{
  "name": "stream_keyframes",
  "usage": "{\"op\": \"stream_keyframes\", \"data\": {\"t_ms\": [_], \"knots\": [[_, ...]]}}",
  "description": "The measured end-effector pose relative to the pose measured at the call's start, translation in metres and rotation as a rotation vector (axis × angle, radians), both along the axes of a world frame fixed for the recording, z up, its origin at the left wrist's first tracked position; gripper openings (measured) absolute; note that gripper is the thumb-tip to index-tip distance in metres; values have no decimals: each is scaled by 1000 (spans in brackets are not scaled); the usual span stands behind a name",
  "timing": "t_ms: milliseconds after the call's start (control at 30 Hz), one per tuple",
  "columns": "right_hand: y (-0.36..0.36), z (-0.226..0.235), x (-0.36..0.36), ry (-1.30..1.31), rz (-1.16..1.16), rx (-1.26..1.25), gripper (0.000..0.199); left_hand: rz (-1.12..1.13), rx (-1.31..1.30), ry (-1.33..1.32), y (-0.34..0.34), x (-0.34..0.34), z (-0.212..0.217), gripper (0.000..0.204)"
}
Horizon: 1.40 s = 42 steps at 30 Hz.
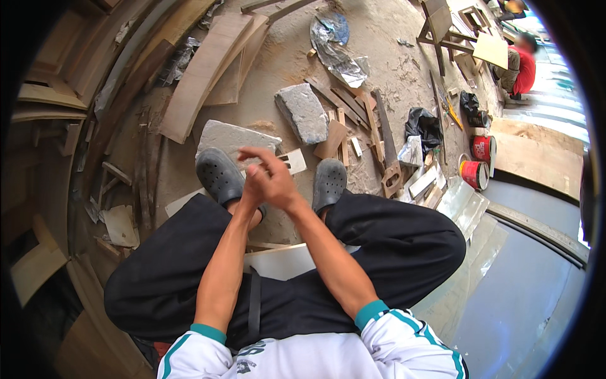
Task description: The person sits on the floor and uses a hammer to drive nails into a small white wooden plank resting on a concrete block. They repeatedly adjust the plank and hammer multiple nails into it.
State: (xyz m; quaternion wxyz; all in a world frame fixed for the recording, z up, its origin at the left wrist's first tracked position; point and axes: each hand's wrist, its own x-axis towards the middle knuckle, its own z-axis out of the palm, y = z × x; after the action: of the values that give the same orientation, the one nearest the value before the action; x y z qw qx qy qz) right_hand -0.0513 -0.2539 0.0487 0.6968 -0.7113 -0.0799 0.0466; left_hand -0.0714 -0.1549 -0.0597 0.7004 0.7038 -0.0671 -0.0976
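Observation:
My left hand (252, 187) and my right hand (280, 184) are pressed together above the floor between my feet. The right one lies across the left, its fingers apart and pointing left, with no object visible in them. Most of the left hand's fingers are hidden behind it. Just beyond the hands lies a pale slotted wooden piece (295, 160). A grey concrete block (233, 136) is beyond my left clog (218, 175), and another rough block (302, 114) sits farther off. My right clog (329, 182) is to the right of the hands.
A handsaw (392, 179) lies among wood offcuts (344, 104) on the right, near a black plastic bag (424, 129) and two red tins (473, 174). Curved plywood sheets (208, 72) lean at left. A person in red (525, 74) sits far right. A pale curved board (281, 261) lies between my legs.

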Motion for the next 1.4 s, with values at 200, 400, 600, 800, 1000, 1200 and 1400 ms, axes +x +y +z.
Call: {"op": "stream_keyframes", "data": {"t_ms": [200, 400, 600, 800, 1000, 1200, 1400], "knots": [[-87, -30, 46, -114, -463, 181, 38, -114, 188, -50, -2, 3, 13, 12], [-14, -3, 10, 121, -218, 346, 41, -134, 89, 34, 9, -4, 8, 25], [-57, -43, 41, -186, -390, 50, 47, -68, 50, 40, 13, -4, 12, 12], [-29, -32, 29, 45, -313, 477, 42, -125, 165, 28, 13, 6, 13, 17], [-3, -23, 22, 0, -170, 295, 47, 18, -68, 85, 15, -15, 7, 14], [-71, -21, 41, -168, -468, 355, 42, -101, 121, 16, 22, -10, 11, 18], [-9, -61, 57, -82, -98, 261, 56, -43, 113, -185, -9, 47, -8, 26]]}}
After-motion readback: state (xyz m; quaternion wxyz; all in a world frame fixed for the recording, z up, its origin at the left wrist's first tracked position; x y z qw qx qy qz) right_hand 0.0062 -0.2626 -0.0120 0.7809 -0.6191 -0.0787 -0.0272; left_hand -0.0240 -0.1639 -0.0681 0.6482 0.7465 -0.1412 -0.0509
